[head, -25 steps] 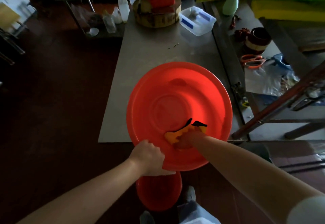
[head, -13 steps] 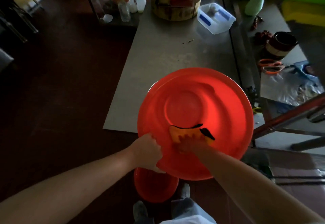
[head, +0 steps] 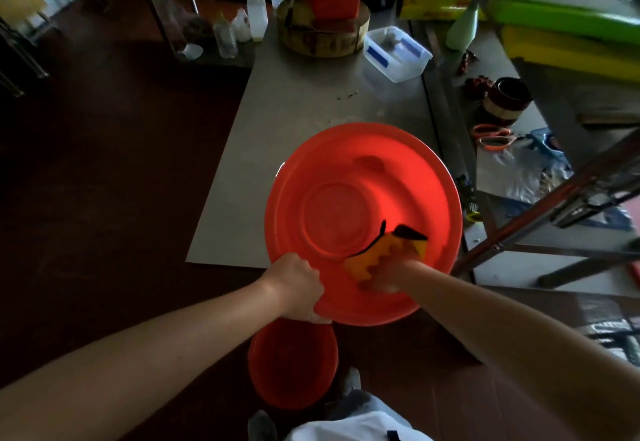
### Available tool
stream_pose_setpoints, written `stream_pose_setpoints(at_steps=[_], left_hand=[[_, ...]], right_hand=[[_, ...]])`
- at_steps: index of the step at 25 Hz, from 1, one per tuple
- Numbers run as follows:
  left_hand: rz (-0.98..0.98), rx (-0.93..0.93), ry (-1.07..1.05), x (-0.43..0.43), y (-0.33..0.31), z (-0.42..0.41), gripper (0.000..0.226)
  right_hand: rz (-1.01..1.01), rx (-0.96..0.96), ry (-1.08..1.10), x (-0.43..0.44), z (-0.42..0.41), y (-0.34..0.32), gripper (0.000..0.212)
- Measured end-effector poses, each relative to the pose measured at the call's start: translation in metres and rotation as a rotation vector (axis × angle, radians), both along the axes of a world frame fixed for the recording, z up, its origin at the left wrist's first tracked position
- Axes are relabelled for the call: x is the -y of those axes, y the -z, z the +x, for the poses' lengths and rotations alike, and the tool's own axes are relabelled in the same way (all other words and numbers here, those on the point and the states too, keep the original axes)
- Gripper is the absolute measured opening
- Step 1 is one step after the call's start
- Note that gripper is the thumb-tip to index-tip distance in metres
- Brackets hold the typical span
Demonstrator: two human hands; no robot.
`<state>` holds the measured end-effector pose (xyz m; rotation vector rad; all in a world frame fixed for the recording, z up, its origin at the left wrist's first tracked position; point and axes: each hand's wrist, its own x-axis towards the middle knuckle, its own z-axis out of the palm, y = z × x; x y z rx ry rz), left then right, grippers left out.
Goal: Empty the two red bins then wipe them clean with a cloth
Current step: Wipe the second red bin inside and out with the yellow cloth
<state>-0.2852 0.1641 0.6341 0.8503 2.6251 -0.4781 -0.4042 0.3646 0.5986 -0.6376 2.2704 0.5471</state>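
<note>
Both arms reach forward: the left hand (head: 298, 286) grips the near rim of the red bin (head: 360, 198), while the right hand (head: 388, 276) presses a yellow cloth (head: 384, 253) inside it, at the tabletop (head: 311, 101) edge.

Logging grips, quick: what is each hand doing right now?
Left hand: grips the rim of the large red bin.
Right hand: holds the yellow cloth inside it.

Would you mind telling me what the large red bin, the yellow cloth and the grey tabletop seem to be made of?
Large round red bin: probably plastic, smooth, glossy; light glows through its wall. Yellow cloth with black trim: soft fabric, matte, crumpled. Grey tabletop: likely sheet metal, dull brushed sheen.
</note>
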Motion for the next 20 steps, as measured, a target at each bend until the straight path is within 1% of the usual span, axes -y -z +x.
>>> stream_pose_setpoints(at_steps=[1, 2, 3, 5, 7, 10, 12, 14, 15, 17, 18, 20], left_hand=[[-0.015, -0.025, 0.001, -0.002, -0.001, -0.001, 0.077], [-0.017, -0.018, 0.011, -0.003, 0.0, -0.001, 0.078], [-0.012, -0.014, 0.02, -0.001, 0.002, 0.0, 0.078], [0.017, -0.022, 0.005, 0.006, 0.003, 0.0, 0.079], [0.005, -0.026, -0.014, 0.014, -0.002, -0.003, 0.078], [-0.015, -0.017, -0.021, 0.021, -0.01, -0.011, 0.081], [-0.037, -0.014, 0.002, 0.023, -0.009, -0.013, 0.085], [-0.027, -0.031, 0.061, 0.023, -0.009, -0.013, 0.083], [-0.017, -0.045, 0.094, 0.022, -0.009, -0.013, 0.08], [-0.022, -0.064, 0.146, 0.021, -0.006, -0.012, 0.073], [-0.019, -0.061, 0.156, 0.02, -0.005, -0.011, 0.071], [0.009, -0.053, 0.159, 0.02, -0.004, -0.009, 0.066]], right_hand=[[0.065, 0.112, -0.029, 0.005, 0.013, 0.004, 0.072], [0.046, 0.197, 0.01, 0.01, 0.025, -0.006, 0.072], [0.069, 0.242, -0.016, 0.01, 0.032, -0.011, 0.074], [0.049, 0.193, -0.055, -0.001, 0.036, -0.033, 0.079], [0.068, 0.116, -0.073, -0.012, 0.032, -0.058, 0.087], [0.067, 0.11, -0.101, -0.016, 0.037, -0.073, 0.092], [0.043, 0.15, -0.091, -0.014, 0.039, -0.066, 0.083], [-0.021, 0.237, -0.001, -0.013, 0.034, -0.047, 0.073], [0.003, 0.251, 0.018, -0.012, 0.031, -0.035, 0.072], [0.087, 0.185, -0.062, -0.011, 0.025, -0.007, 0.07], [0.049, 0.124, -0.073, -0.01, 0.02, 0.005, 0.066], [-0.113, 0.035, -0.007, -0.003, 0.011, 0.027, 0.055]])
